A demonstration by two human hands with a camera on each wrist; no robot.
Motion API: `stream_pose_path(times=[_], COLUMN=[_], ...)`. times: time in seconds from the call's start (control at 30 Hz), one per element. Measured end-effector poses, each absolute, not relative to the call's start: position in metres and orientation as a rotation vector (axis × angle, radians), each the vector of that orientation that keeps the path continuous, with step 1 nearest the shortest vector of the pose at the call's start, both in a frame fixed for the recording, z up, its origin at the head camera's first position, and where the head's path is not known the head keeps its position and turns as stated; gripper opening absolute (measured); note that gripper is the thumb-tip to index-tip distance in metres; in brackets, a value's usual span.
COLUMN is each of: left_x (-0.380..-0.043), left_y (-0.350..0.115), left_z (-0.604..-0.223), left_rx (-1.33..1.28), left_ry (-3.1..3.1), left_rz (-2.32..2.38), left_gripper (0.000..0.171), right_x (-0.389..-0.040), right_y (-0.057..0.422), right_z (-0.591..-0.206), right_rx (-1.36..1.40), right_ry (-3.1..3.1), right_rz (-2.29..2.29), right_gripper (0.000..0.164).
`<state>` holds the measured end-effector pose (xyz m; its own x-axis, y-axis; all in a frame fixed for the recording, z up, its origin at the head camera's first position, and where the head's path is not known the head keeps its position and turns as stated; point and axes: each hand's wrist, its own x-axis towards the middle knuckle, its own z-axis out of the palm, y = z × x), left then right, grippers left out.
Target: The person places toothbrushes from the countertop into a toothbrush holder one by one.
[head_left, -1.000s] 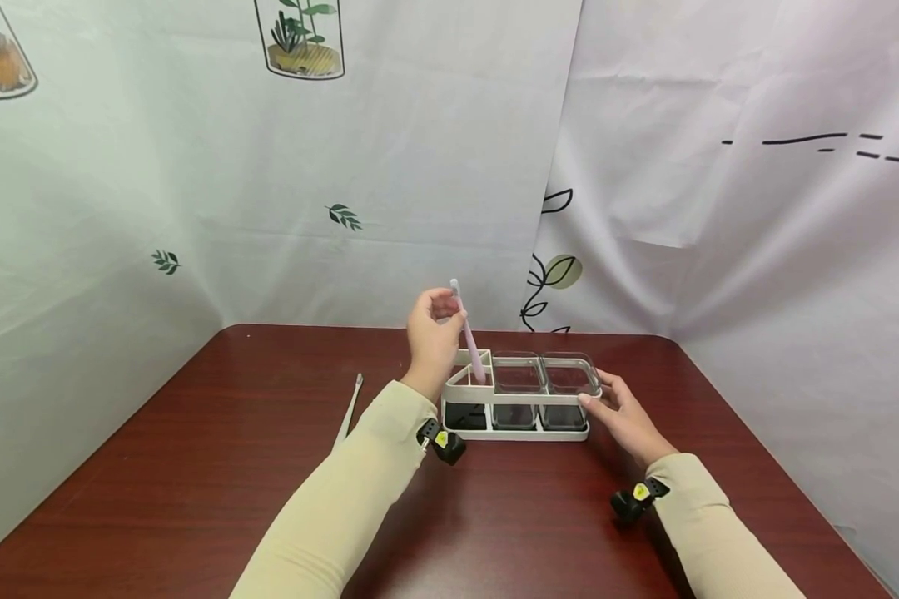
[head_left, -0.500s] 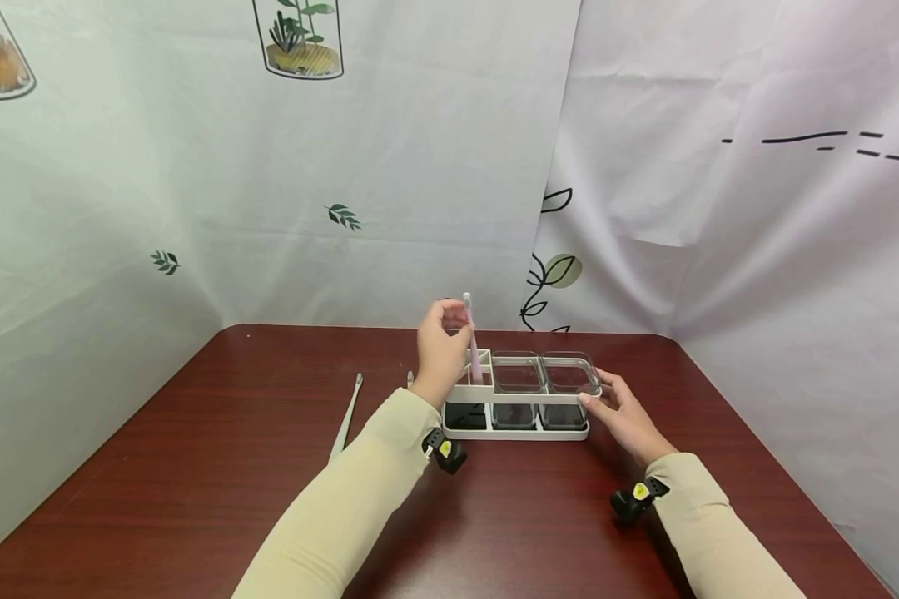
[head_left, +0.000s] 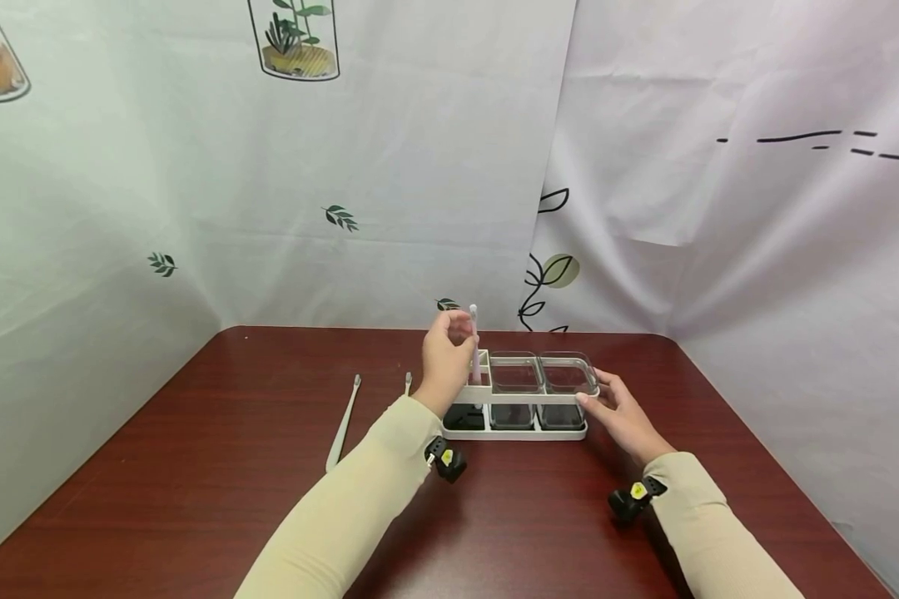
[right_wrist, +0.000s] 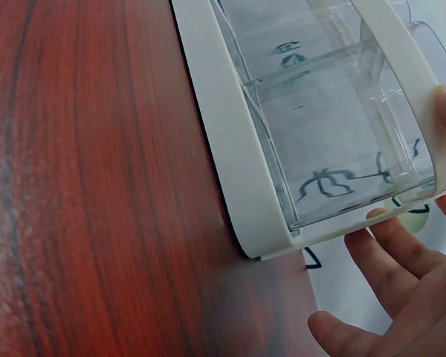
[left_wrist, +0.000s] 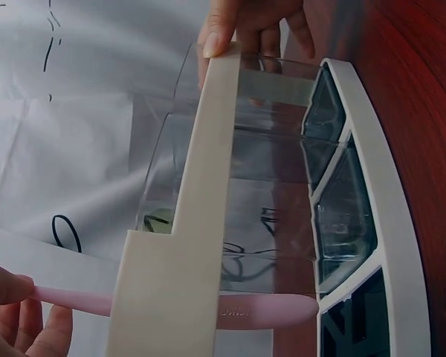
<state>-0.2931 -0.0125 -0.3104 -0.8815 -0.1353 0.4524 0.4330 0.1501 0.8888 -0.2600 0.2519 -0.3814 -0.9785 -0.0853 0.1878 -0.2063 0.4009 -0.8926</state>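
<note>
A pink toothbrush stands nearly upright through the divided left section of a white toothbrush holder. Near its bristle end, my left hand pinches it between thumb and fingers. In the left wrist view the toothbrush's handle end reaches down to the holder's base, by a divider. My right hand holds the right end of the holder's upper frame, its thumb on the front and fingers at the side. Two clear cups sit in the holder, right of the toothbrush section.
A pale toothbrush lies on the dark red table to the left. Another toothbrush lies beside it, mostly hidden behind my left arm. A white printed cloth hangs behind the table.
My left hand has moved down and slightly right, lowering the pink toothbrush into the holder and turning it more upright. The right hand keeps its place on the holder.
</note>
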Motion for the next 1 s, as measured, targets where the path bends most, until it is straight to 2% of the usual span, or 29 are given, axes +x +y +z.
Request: stream_pose_path(times=[1.0], left_x=[-0.294], left_y=[-0.006], left_z=[-0.324], left_rx=[-0.319], left_ry=[-2.113], left_rz=[-1.690], left_gripper=[0.025], right_x=[-0.260], right_y=[0.252], right_z=[-0.382], right_rx=[0.283], right_ry=[-2.522], right_rz=[1.655], right_gripper=[0.062])
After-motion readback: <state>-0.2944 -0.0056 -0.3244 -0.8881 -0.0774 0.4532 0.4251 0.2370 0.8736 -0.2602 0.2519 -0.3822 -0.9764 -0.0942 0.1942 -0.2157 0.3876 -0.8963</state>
